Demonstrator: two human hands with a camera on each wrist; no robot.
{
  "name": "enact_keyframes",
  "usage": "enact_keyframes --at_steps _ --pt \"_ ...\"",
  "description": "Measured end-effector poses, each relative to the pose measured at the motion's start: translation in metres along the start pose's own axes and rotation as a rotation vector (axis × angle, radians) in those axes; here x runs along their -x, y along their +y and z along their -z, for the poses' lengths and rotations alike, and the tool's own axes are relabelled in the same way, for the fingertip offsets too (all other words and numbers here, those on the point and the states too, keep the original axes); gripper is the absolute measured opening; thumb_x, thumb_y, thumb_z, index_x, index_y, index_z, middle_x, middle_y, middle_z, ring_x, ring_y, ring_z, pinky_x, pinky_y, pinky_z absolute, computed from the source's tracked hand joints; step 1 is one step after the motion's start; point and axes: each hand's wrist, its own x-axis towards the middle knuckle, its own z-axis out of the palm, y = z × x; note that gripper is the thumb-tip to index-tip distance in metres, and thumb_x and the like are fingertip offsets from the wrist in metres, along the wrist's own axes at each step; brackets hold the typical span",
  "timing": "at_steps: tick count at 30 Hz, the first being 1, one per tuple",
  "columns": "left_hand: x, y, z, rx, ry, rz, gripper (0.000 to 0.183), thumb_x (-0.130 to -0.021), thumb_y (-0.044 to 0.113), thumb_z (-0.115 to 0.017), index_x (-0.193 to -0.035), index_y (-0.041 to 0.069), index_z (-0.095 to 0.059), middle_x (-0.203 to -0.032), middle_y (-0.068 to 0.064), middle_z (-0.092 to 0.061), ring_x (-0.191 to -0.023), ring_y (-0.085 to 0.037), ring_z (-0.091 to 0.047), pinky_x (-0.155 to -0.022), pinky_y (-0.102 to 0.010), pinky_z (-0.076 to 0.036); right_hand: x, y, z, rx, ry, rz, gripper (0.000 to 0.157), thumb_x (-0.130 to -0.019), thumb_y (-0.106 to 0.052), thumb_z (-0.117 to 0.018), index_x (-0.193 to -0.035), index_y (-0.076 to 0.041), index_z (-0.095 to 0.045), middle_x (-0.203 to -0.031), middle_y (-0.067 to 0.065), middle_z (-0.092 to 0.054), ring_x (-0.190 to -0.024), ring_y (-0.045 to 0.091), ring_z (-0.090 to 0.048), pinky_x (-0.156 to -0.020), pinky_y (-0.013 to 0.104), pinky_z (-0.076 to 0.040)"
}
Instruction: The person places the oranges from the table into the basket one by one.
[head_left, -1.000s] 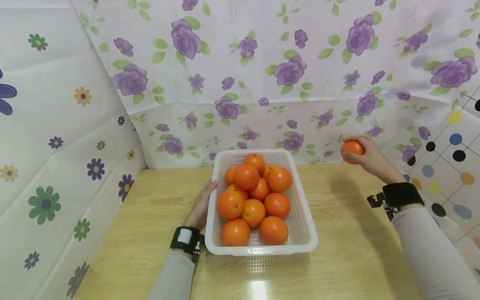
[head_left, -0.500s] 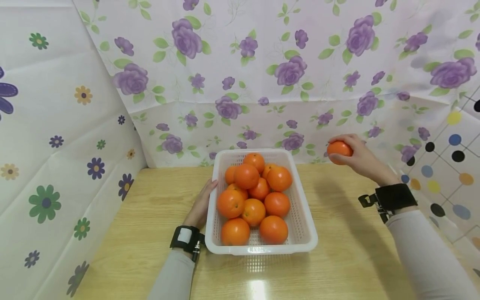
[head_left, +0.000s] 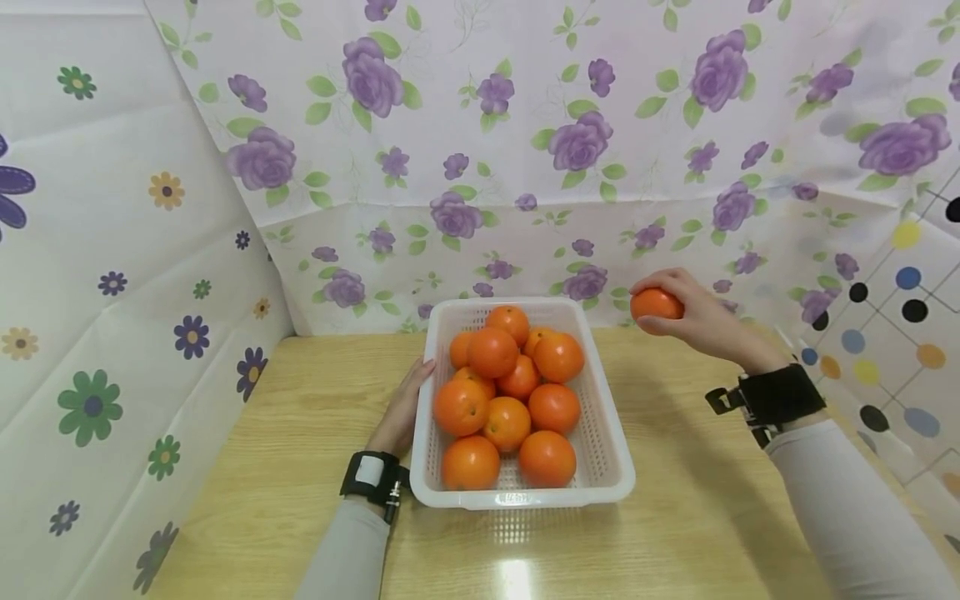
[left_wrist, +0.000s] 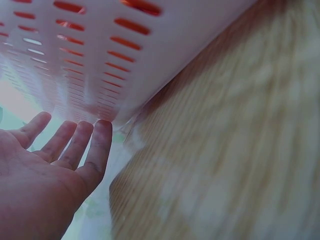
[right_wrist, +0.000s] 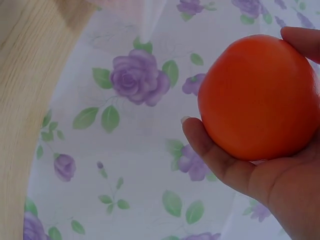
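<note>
My right hand [head_left: 697, 317] grips an orange [head_left: 656, 311] in the air, to the right of a white plastic basket [head_left: 618, 467]. In the right wrist view the thumb and fingers curl round that orange [right_wrist: 260, 97]. Several more oranges [head_left: 508, 425] lie piled in the basket. My left hand [head_left: 401, 408] touches the basket's left side. Seen from the left wrist, the fingers of this hand [left_wrist: 60, 170] are fairly straight, their tips against the slotted wall [left_wrist: 90, 65].
The basket stands on a wooden table [head_left: 322, 417] with light grain. Behind the table hangs a cloth with purple roses [head_left: 480, 167]. Patterned sheets cover the left side [head_left: 135, 350] and the right side [head_left: 907, 333].
My right hand has moved left with the orange, closer to the basket. The left hand and the basket have stayed where they were.
</note>
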Motion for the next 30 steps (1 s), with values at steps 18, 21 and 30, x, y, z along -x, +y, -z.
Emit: enact_keyframes --at_steps 18,21,30 --pt "0.0 -0.001 -0.001 -0.005 -0.006 -0.032 0.072 -0.104 0.063 -0.047 -0.165 0.032 -0.024 -0.162 -0.009 -0.035 -0.143 -0.028 -0.036 -0.119 -0.051 -0.027 -0.009 -0.041 -0.009 0.057 -0.103 0.193 0.035 -0.097 -0.019 -0.076 -0.13 -0.019 -0.065 -0.136 0.011 -0.05 -0.115 0.031 -0.054 -0.091 0.051 -0.051" --pt "0.0 -0.001 -0.001 -0.004 -0.007 -0.026 0.073 -0.104 0.063 -0.047 -0.165 0.032 -0.024 -0.162 -0.009 -0.034 -0.143 -0.028 -0.036 -0.119 -0.051 -0.027 -0.01 -0.049 -0.01 0.065 -0.124 0.202 0.034 -0.097 -0.019 -0.076 -0.13 -0.018 -0.064 -0.136 0.011 -0.049 -0.114 0.031 -0.055 -0.091 0.049 -0.052" --pt "0.0 -0.001 0.0 -0.006 -0.005 -0.018 0.073 -0.103 0.064 -0.047 -0.165 0.032 -0.024 -0.161 -0.009 -0.035 -0.142 -0.028 -0.037 -0.118 -0.051 -0.028 -0.013 -0.065 -0.024 0.041 -0.21 0.224 0.033 -0.097 -0.02 -0.076 -0.128 -0.023 -0.064 -0.137 0.009 -0.047 -0.113 0.03 -0.056 -0.091 0.048 -0.052"
